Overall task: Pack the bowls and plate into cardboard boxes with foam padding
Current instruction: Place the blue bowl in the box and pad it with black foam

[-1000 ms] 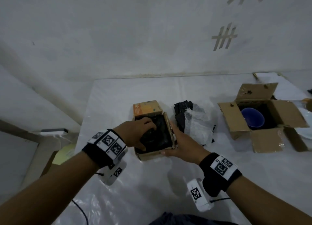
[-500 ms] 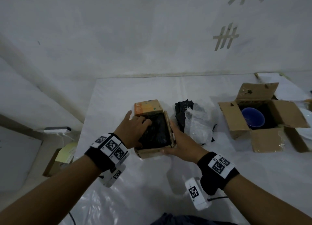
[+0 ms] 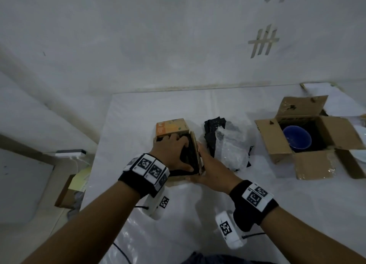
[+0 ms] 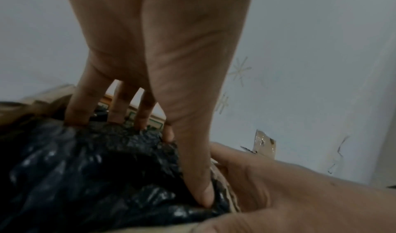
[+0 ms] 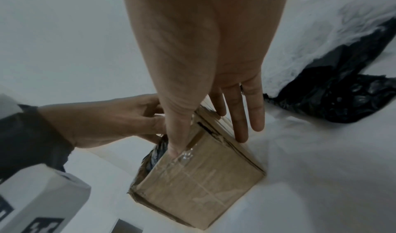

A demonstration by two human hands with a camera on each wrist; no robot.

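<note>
A small cardboard box point(image 3: 172, 126) point(image 5: 203, 186) sits mid-table, lined with crinkled black padding point(image 3: 191, 154) point(image 4: 85, 169). My left hand point(image 3: 172, 152) point(image 4: 186, 169) is inside it, with straight fingers and thumb pressing the padding down. My right hand point(image 3: 210, 168) point(image 5: 206, 141) braces the box from the right. Its fingers lie flat along the outer wall and its thumb rests on the near top edge. A blue bowl point(image 3: 297, 139) sits in a larger open box point(image 3: 275, 137) at the right. Whatever lies under the padding in the small box is hidden.
A heap of black padding and clear bubble wrap point(image 3: 227, 145) point(image 5: 342, 92) lies between the two boxes. A white plate point(image 3: 361, 155) shows partly at the right edge. The table's left edge drops to the floor, where a yellow-topped box point(image 3: 79, 180) stands.
My left hand has shifted over the black padding, from curled in the middle to spread flat and pressing it down. My right hand has stayed against the box's right side.
</note>
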